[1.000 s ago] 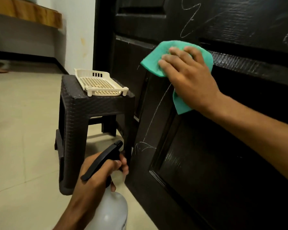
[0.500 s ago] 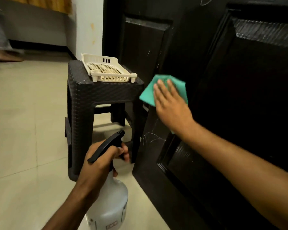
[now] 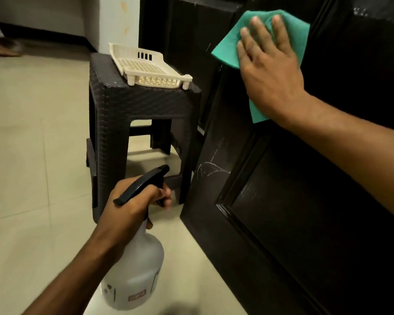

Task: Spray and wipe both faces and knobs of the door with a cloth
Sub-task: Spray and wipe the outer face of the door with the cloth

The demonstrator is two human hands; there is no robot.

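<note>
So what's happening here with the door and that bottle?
A person is cleaning a dark brown panelled wooden door. The right hand presses a green cloth flat against the door's face, fingers straight. The left hand grips the black trigger head of a translucent white spray bottle, held low near the floor. White scribbles remain lower on the door. Beside it, a cream perforated plastic tray sits on a dark woven-pattern stool.

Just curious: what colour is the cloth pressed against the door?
Teal green cloth, seen clearly in the head view.
</note>
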